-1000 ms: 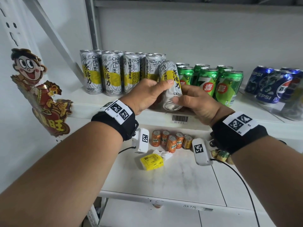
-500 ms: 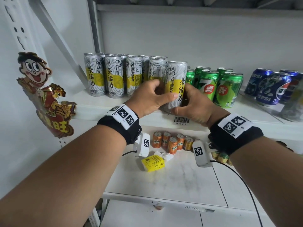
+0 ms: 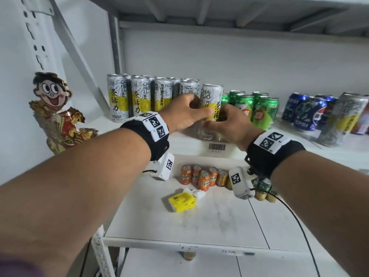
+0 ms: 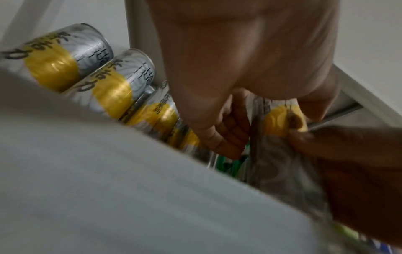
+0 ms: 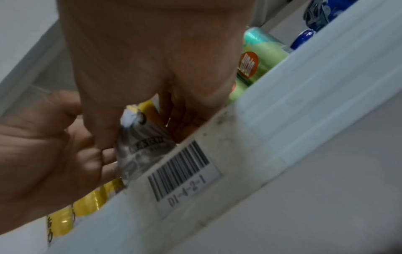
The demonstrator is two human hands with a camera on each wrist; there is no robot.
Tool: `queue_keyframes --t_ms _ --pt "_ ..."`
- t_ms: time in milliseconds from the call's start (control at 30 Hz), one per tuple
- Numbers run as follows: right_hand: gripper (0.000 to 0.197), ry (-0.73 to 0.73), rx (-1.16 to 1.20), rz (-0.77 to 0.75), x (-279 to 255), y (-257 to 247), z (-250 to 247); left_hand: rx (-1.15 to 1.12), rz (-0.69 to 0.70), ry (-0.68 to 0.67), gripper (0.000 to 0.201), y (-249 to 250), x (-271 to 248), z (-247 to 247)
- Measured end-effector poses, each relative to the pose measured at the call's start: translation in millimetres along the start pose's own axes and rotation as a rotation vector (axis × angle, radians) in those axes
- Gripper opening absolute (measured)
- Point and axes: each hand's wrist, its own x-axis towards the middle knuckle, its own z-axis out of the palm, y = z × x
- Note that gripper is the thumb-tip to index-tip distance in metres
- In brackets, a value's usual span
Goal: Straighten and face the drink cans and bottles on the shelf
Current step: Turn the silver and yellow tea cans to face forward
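A tall silver-and-yellow tea can (image 3: pixel 211 104) stands upright at the front of the upper shelf (image 3: pixel 329 150), at the right end of a row of like tea cans (image 3: pixel 129 98). My left hand (image 3: pixel 187 114) grips its left side, thumb across the front. My right hand (image 3: pixel 227 124) grips its lower right side. In the left wrist view my fingers (image 4: pixel 226 135) curl behind the can (image 4: pixel 280 120). The right wrist view shows both hands round the can's base (image 5: pixel 141 151). Green cans (image 3: pixel 263 112) stand just right of it, blue Pepsi cans (image 3: pixel 307 114) farther right.
A barcode label (image 3: pixel 217 147) marks the shelf's front lip. On the lower shelf (image 3: pixel 209 222) stand small orange cans (image 3: pixel 199 176), a yellow packet (image 3: pixel 182 201) and more small cans at the right. A cartoon figure cutout (image 3: pixel 58 112) hangs at the left upright.
The can was tilted and lifted between my hands a second ago; now it stands upright on the shelf, its label turned so the yellow patch shows at the front right.
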Motion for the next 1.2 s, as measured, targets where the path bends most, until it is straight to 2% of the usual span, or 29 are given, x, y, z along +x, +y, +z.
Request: queue_keyframes --t_ms 67,100,167,200,267,367,500,633,667,767,967,1067,1200 --pt "0.027 0.016 -0.099 -0.019 -3.4 -7.7 -4.6 0.031 0.046 0.03 0.057 14.5 5.8 -5.7" --pt "0.023 0.029 -0.161 -0.015 -4.8 -11.6 -7.7 0.044 0.059 0.029 0.064 21.9 9.6 -8.0" --pt "0.027 0.059 -0.274 0.013 -6.1 -19.0 -17.8 0.091 0.072 0.015 0.079 37.1 17.7 -8.4" --pt "0.031 0.064 -0.323 0.027 -7.0 -22.5 -22.9 0.115 0.072 -0.001 0.079 43.4 22.1 -7.3" --pt "0.036 0.078 -0.381 0.043 -9.2 -28.5 -33.7 0.148 0.068 -0.043 0.064 52.9 32.6 -2.0" --pt "0.028 0.161 -0.488 0.011 -18.7 -37.9 -56.1 0.215 0.106 -0.083 0.048 70.0 42.3 10.2" --pt "0.025 0.22 -0.761 -0.05 -41.0 -41.2 -96.2 0.294 0.232 -0.164 0.028 95.3 45.6 30.2" --pt "0.018 0.186 -0.883 -0.121 -64.2 -32.4 -126.8 0.333 0.334 -0.231 0.031 113.6 41.5 53.4" --pt "0.018 0.201 -0.913 -0.109 -76.5 -29.4 -151.8 0.335 0.363 -0.248 0.033 131.9 43.7 75.2" --pt "0.019 0.187 -0.976 -0.14 -76.7 -25.3 -167.6 0.418 0.408 -0.245 0.033 143.8 44.3 81.8" --pt "0.025 0.23 -1.137 -0.178 -74.3 -14.8 -247.4 0.55 0.439 -0.259 0.033 184.5 60.0 137.0" --pt "0.038 0.24 -1.205 -0.121 -64.8 -10.1 -275.3 0.61 0.424 -0.267 0.039 196.2 68.4 155.5" --pt "0.059 0.151 -1.181 0.026 -50.7 8.9 -296.3 0.636 0.385 -0.253 0.036 204.9 77.5 177.1"
